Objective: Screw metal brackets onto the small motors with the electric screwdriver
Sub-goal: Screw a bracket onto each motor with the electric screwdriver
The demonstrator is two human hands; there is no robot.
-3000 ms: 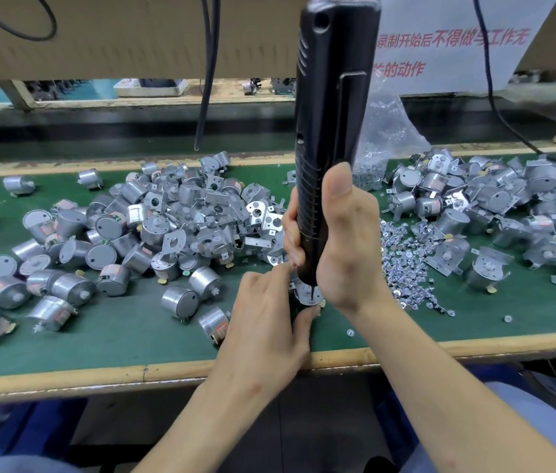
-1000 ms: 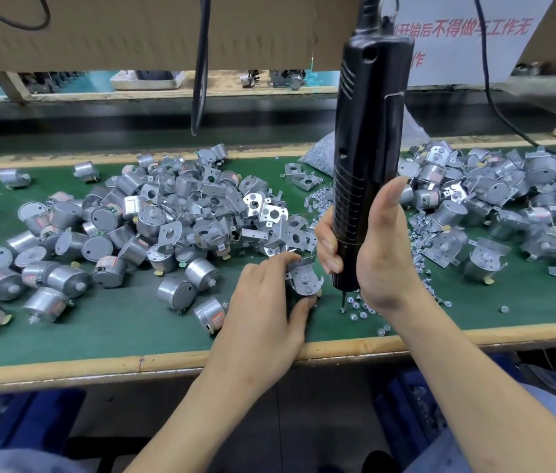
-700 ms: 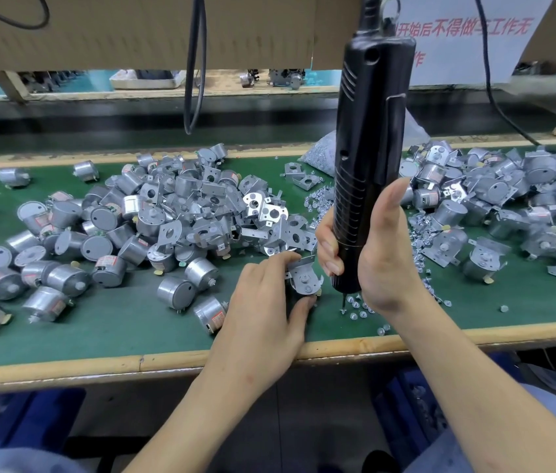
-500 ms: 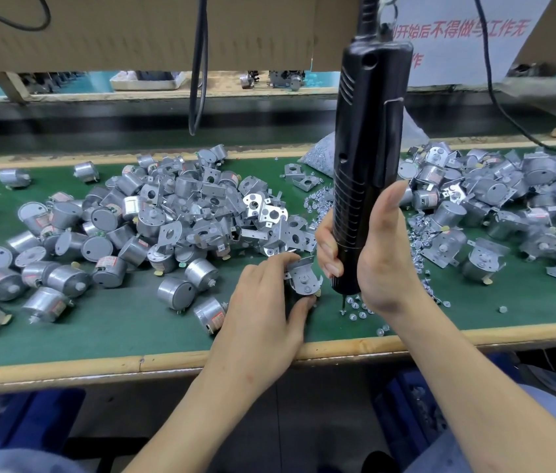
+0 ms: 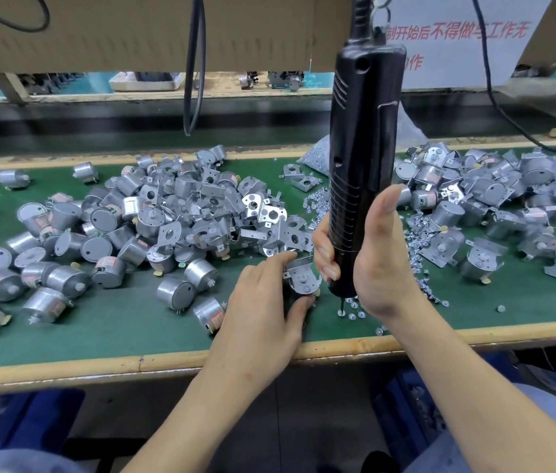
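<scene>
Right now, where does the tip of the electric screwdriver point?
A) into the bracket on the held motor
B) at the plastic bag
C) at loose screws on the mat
C: the tip of the electric screwdriver stands among loose screws, beside the motor the left hand holds.

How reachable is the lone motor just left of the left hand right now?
Probably not yet: the left hand grips the bracketed motor, though the lone motor lies close beside it, nothing between.
</scene>
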